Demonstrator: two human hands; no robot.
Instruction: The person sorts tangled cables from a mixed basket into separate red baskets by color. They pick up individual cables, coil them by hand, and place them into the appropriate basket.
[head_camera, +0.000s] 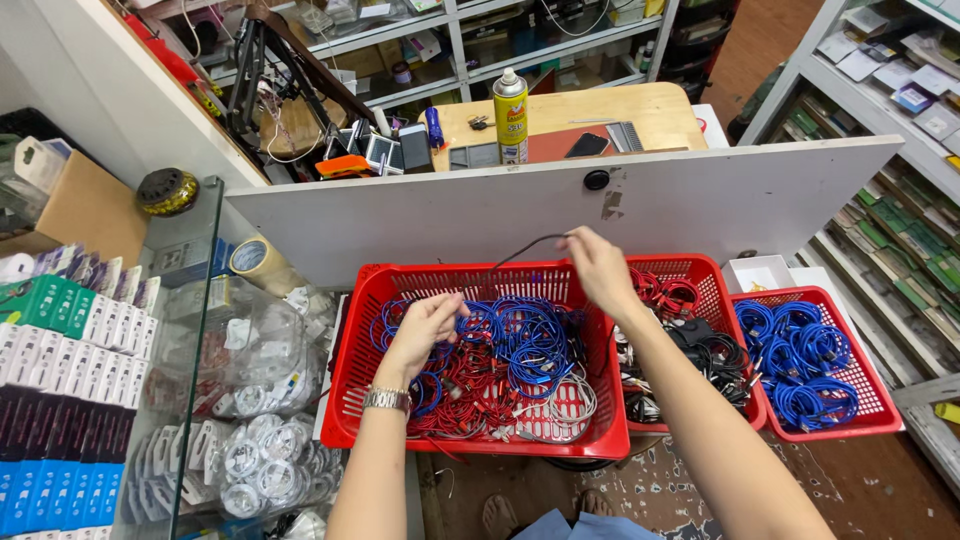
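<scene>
My right hand (597, 268) is raised above the back rim of the big red basket (470, 440), its fingers pinched on one end of a black cable (525, 243) that arcs up and then drops left toward the heap, so I hold it high to draw it free of the tangle rather than drag the others with it. My left hand (425, 328), a metal watch (387, 400) on its wrist, is curled down among the blue cables (520, 335); it seems to grip the lower run of cable there, though the fingers are partly buried and I cannot tell exactly which strand they close on. Under the blue loops lie red cables (470, 385) and a few white cables (565, 400), all knotted together, and that knot is what stands in the way of a clean pull. Just beside on my right is a second red basket (700, 268) with black and red leads, and beyond it a smaller red basket (865, 405) holding only coiled blue ones, so each colour has its own bin. A white board (560, 205) stands behind the baskets. On the wooden table (600, 110) beyond it stands a spray can (510, 115). To my left a glass case (200, 300) stands close, with bagged white cables (255, 450) piled low beside it and a roll of tape (250, 258) near its top.
</scene>
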